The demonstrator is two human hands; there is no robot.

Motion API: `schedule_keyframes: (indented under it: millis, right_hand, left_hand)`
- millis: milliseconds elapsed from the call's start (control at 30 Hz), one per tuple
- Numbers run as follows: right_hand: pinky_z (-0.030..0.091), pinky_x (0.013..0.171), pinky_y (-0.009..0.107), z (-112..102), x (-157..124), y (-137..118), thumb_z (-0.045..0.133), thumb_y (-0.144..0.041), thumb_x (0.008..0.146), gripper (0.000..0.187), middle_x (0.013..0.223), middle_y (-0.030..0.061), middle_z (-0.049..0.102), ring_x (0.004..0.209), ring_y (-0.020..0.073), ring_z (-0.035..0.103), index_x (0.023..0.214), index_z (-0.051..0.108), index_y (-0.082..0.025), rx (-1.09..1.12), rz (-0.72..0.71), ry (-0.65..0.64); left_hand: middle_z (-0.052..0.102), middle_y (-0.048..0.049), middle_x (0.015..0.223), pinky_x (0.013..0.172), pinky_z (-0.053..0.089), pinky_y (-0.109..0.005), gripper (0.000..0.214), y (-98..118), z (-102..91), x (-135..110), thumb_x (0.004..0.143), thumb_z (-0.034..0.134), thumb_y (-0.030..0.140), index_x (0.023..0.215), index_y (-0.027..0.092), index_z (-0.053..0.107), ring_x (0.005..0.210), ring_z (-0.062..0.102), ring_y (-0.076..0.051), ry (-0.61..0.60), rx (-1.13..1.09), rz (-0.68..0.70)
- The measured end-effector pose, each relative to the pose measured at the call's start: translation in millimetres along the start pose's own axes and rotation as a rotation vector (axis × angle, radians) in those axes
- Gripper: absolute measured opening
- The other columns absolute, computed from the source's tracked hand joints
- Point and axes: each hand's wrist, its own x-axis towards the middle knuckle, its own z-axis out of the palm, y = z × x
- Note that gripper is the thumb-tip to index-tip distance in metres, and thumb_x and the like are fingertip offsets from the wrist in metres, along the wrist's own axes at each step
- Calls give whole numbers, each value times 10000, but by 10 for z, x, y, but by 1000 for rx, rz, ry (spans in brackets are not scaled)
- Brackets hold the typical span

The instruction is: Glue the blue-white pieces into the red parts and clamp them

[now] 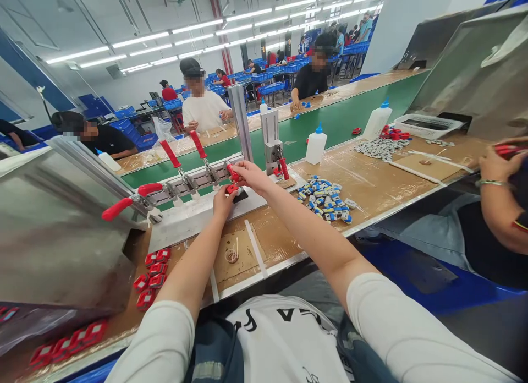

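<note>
The right hand [249, 175] is closed on a red clamp handle [233, 173], apparently for leverage, while the left hand [223, 203] pinches a red plastic housing [232, 189] (fingertips partly hidden) just below, at the white fixture bar [181, 224], presumably to steady it.

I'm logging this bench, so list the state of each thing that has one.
Left hand: closed on a red part
Right hand: closed on something red
Two red clamp handles: raised
Nearest white bottle: upright, capped
Blue-and-white parts: loosely heaped
Grey parts: heaped
White basket: upright
</note>
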Motion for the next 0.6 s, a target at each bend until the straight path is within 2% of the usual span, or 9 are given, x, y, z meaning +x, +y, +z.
schedule_keyframes:
  millis: [167,400,600]
  right_hand:
    - [571,563,204,28,39,-15,847,-435,871,325,716,-19,675,609,96,625,935,631,-201,-6,-28,28]
    - [563,528,207,100,76,-104,775,-418,926,271,708,-20,648,581,95,597,903,606,-206,10,28,38]
    - [585,529,242,56,42,-139,810,-425,847,345,747,-28,672,587,114,642,961,545,-235,-68,80,-16]
  left_hand:
    - [767,-135,1193,1020,489,-411,414,23,71,10,933,731,426,1288,215,706,1131,688,-320,17,22,7]
    - [745,-167,1212,1019,486,-427,379,-6,149,94,975,665,425,1262,177,675,1145,671,-325,19,1,-17]
    - [746,-107,1137,946,523,-387,349,-37,210,213,955,682,434,1219,207,651,1033,689,-271,-55,-77,-30]
